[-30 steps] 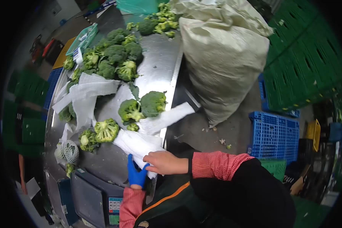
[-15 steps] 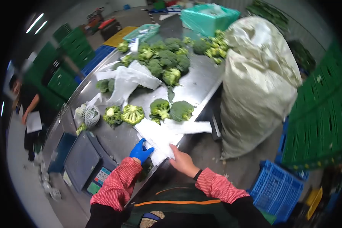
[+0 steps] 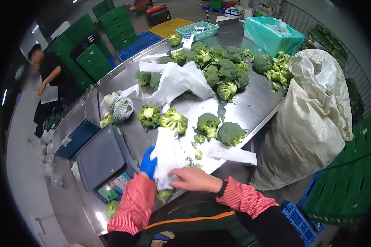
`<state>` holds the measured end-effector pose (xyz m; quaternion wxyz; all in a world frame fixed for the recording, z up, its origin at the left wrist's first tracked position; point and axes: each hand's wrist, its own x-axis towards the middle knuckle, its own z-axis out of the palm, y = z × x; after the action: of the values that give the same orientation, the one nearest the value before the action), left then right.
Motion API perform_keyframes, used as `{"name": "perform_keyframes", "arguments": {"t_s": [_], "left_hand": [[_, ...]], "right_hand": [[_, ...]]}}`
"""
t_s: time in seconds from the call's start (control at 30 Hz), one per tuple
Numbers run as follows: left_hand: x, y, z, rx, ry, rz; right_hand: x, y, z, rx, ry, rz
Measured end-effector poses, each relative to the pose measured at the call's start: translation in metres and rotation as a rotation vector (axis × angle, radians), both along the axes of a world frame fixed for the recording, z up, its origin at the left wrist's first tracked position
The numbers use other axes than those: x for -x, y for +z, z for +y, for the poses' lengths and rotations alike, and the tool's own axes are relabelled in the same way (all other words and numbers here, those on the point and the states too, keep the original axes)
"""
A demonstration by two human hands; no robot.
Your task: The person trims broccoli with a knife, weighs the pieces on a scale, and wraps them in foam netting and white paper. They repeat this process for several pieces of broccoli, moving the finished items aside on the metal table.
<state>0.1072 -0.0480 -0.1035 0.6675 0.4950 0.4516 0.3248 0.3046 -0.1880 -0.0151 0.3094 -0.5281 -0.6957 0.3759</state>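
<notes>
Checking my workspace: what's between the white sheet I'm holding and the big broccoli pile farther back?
In the head view, a row of four loose broccoli heads lies on the steel table between the white sheet and the broccoli pile.

Grey floor (image 3: 22, 164), green crate stacks (image 3: 111, 20) (a blue pallet (image 3: 134, 45) too)

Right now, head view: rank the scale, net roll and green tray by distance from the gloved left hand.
1. The scale: just left of the left hand, which grips the white wrap.
2. The net roll: farther up the table, past the scale.
3. The green tray: at the far end.
</notes>
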Motion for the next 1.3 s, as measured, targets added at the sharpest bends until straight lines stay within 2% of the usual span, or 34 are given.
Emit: {"name": "perform_keyframes", "arguments": {"t_s": [0.03,0.07,0.1,0.13,0.2,0.23,0.27,0.3,0.37,0.4,0.43,0.5,0.53,0.57,0.67,0.73,0.8,0.9,0.97,1.0,1.1,1.13,1.2,1.3], "left_hand": [[0.005,-0.014,0.001,-0.15,-0.047,0.136],[0.009,-0.032,0.0,-0.296,-0.09,0.272],[0.009,-0.043,0.001,-0.445,-0.129,0.405],[0.001,-0.037,-0.004,-0.39,-0.115,0.423],[-0.016,-0.03,-0.006,-0.379,-0.131,0.463],[-0.026,-0.025,-0.006,-0.354,-0.123,0.465],[-0.037,-0.026,-0.004,-0.391,-0.125,0.469],[-0.046,-0.024,0.0,-0.434,-0.093,0.481],[-0.062,-0.035,0.01,-0.491,-0.071,0.52],[-0.07,-0.041,0.011,-0.439,-0.055,0.54],[-0.074,-0.054,0.014,-0.511,-0.073,0.618],[-0.084,-0.033,0.022,-0.365,-0.195,0.88],[-0.088,-0.018,0.021,-0.36,-0.17,0.934],[-0.091,-0.006,0.018,-0.35,-0.167,0.979],[-0.081,0.005,0.012,-0.388,-0.164,1.014],[-0.074,0.01,0.012,-0.386,-0.159,1.046],[-0.06,0.011,0.01,-0.337,-0.139,1.086],[-0.04,-0.008,0.011,-0.376,-0.213,1.091],[-0.036,-0.008,0.009,-0.301,-0.153,0.951],[-0.036,-0.008,0.007,-0.264,-0.124,0.875],[-0.03,-0.032,0.008,-0.18,-0.034,0.741],[-0.026,-0.039,0.012,-0.188,-0.096,0.759],[-0.018,-0.026,0.013,-0.189,-0.227,0.794],[-0.014,-0.039,0.016,-0.194,-0.238,0.724]], "right_hand": [[-0.012,0.0,0.006,0.034,0.034,0.05],[-0.029,0.002,0.013,0.064,-0.153,0.072],[-0.05,0.004,0.024,0.072,-0.371,-0.036],[-0.079,0.001,0.041,-0.074,-0.567,-0.152],[-0.152,0.017,0.074,0.112,-0.742,-0.165],[-0.196,-0.012,0.1,0.001,-0.825,-0.414],[-0.23,-0.008,0.121,0.048,-0.911,-0.506],[-0.263,-0.019,0.139,0.036,-0.97,-0.414],[-0.31,-0.032,0.169,0.164,-0.842,-0.531],[-0.318,-0.041,0.184,0.203,-0.953,-0.388],[-0.321,-0.053,0.195,0.24,-0.98,-0.361],[-0.334,-0.096,0.204,0.014,-1.013,-0.351],[-0.35,-0.135,0.208,-0.207,-1.024,-0.371],[-0.346,-0.125,0.2,-0.213,-0.976,-0.301],[-0.331,-0.109,0.184,-0.201,-0.844,-0.395],[-0.309,-0.083,0.176,-0.255,-0.728,-0.502],[-0.255,-0.034,0.167,-0.307,-0.604,-0.631],[-0.165,0.042,0.17,-0.367,-0.416,-0.488],[-0.091,0.087,0.183,-0.372,-0.231,-0.282],[-0.054,0.096,0.192,-0.387,-0.161,-0.268],[0.06,0.11,0.223,-0.473,0.087,-0.226],[0.094,0.108,0.236,-0.499,0.149,-0.243],[0.155,0.093,0.258,-0.517,0.249,-0.248],[0.215,0.046,0.289,-0.561,0.283,-0.267]]}}
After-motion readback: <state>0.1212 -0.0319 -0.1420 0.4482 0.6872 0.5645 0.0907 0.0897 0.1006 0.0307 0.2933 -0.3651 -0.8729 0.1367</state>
